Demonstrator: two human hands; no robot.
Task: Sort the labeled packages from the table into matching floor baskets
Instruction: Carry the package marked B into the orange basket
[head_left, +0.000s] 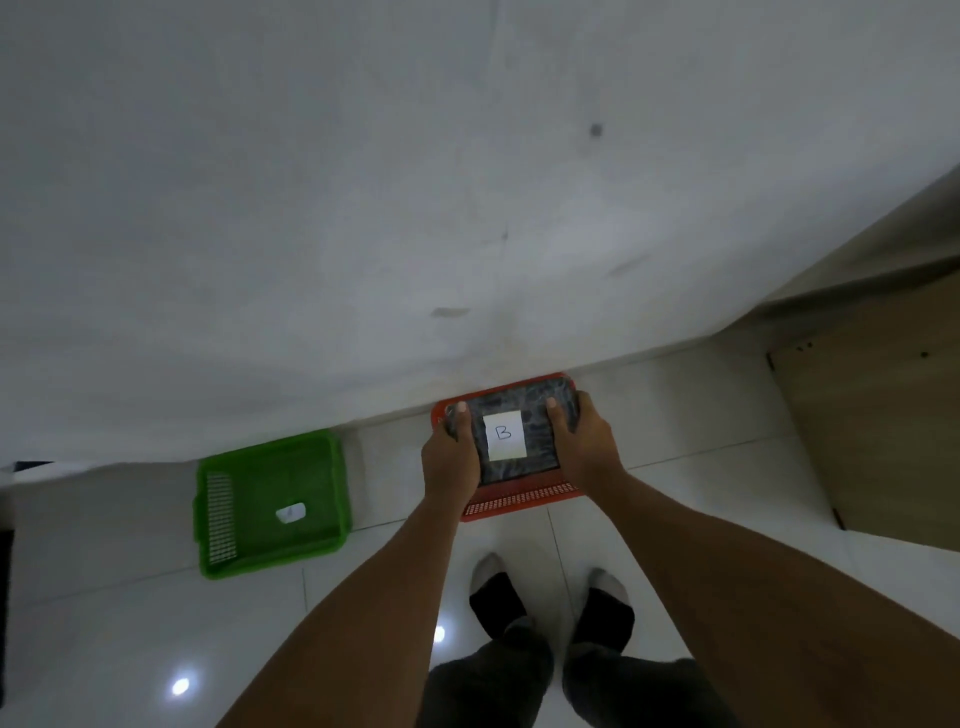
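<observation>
Package (511, 435) alignment is governing the coming move: both hands are holding the dark B-labelled package by its short ends, left hand (451, 457) and right hand (584, 441) equally near, long axis running left to right, directly over the red basket (519, 504). Package and hands are hiding the basket's interior; the note in the green basket (270, 499) is unreadable.

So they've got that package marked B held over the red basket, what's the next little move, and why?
Probably lower it and let go. Both the left hand and right hand grip the ends of the dark package, whose white label reads B, and it sits directly over the red basket, not the green basket beside it. Whether the red one is marked B isn't visible.
</observation>
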